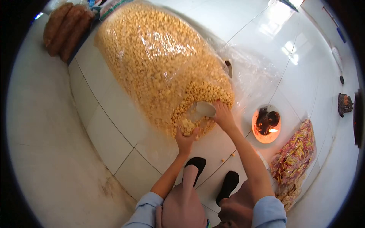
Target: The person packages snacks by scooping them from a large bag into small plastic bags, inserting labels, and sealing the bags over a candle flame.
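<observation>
A very large clear plastic bag full of small yellow-brown snack pieces lies on the tiled floor, its open mouth towards me. At the mouth, my right hand is closed round a pale cup, which is tilted among the pieces. To its left, my left hand is at the lower edge of the opening, fingers curved round a small clear bag with some yellow pieces in it. The fingertips of both hands are partly hidden by plastic and snacks.
A dish with a small flame stands right of my right hand. Beyond it lies a bag of red and yellow packets. Brown filled bags are at the upper left. My feet in black socks are below; loose pieces lie nearby.
</observation>
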`<state>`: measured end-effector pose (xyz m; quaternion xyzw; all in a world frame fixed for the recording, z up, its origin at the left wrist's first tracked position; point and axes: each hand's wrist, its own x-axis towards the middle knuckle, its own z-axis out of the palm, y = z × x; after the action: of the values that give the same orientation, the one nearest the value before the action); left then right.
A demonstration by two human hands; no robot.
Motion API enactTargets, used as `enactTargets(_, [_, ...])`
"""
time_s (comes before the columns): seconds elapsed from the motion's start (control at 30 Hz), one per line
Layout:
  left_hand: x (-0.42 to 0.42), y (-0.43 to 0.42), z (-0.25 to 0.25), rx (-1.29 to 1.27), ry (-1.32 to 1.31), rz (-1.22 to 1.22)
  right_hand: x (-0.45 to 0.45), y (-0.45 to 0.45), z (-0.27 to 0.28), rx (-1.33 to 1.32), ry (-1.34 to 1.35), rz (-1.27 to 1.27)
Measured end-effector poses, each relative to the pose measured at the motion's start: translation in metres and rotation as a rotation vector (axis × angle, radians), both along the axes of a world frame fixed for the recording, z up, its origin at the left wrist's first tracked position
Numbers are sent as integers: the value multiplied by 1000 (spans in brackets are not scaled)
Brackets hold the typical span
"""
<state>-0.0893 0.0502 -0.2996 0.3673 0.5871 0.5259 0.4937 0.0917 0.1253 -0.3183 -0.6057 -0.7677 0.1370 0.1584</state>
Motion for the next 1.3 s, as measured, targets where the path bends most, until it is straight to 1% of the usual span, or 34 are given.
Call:
enactTargets(0.03, [-8, -4, 2, -18, 13, 2, -3, -4, 7, -18, 13, 2])
enactTargets(0.07, [0, 13, 1, 28, -21, -6, 15, 18, 19, 79, -26, -39])
enactTargets(0.1, [3, 9, 0, 55, -43, -8, 26, 19, 24, 157, -54, -74])
enactTargets(0.13, [-1, 8, -1, 48, -37, -8, 29, 24, 26, 151, -48, -75])
enactTargets(0.2, [-8, 6, -2, 103, 203, -68, 32, 31, 27, 385, -174, -91])
enactTargets(0.23, [-9, 5, 2, 100, 206, -69, 27, 30, 17, 383, -171, -91])
enactTargets(0.3, [-9, 7, 11, 93, 184, -49, 16, 35, -4, 378, -172, 61])
enactTargets(0.33, [-10, 7, 9, 94, 186, -43, 6, 33, -1, 380, -170, 66])
enactTargets(0.4, [-14, 5, 6, 88, 217, -35, -16, 22, 0, 198, 87, 78])
enactTargets(0.43, [-15, 5, 6, 84, 222, -32, -20, 22, 0, 195, 92, 81])
enactTargets(0.5, [-14, 5, 3, 94, 213, -16, -22, 23, -3, 6, 308, 174])
enactTargets(0.53, [-14, 4, 1, 92, 212, -16, -21, 24, -4, 4, 307, 174])
enactTargets(0.6, [-14, 6, -4, 79, 226, -23, -18, 27, 1, -123, 433, 160])
enactTargets(0.63, [-13, 7, -6, 77, 222, -20, -14, 27, 7, -125, 429, 163])
enactTargets(0.7, [-11, 13, -9, 127, 255, -93, 2, 29, 31, -229, 426, 136])
enactTargets(0.73, [-8, 18, -4, 126, 248, -86, 11, 30, 45, -231, 419, 142])
enactTargets(0.8, [-2, 31, 7, 181, 337, -187, 29, 33, 80, -120, 442, 131])
enactTargets(0.93, [10, 52, 4, 259, 403, -227, 41, 33, 175, -102, 316, 161])
enactTargets(1.03, [14, 63, 11, 231, 447, -272, 36, 30, 218, -125, 207, 204])
enactTargets(1.1, [16, 68, 12, 359, 549, -247, 30, 28, 224, -135, 157, 238])
enactTargets(1.13, [17, 69, 13, 357, 548, -247, 27, 27, 224, -40, 35, 315])
enactTargets(1.17, [16, 70, 13, 259, 506, -296, 24, 26, 224, 56, -87, 391])
enactTargets(1.2, [15, 70, 13, 159, 465, -343, 21, 25, 224, 53, -83, 392])
enactTargets(1.23, [14, 71, 12, 155, 467, -342, 19, 23, 225, 73, -114, 393])
enactTargets(1.3, [13, 71, 11, 302, 586, -301, 17, 22, 225, 89, -141, 394])
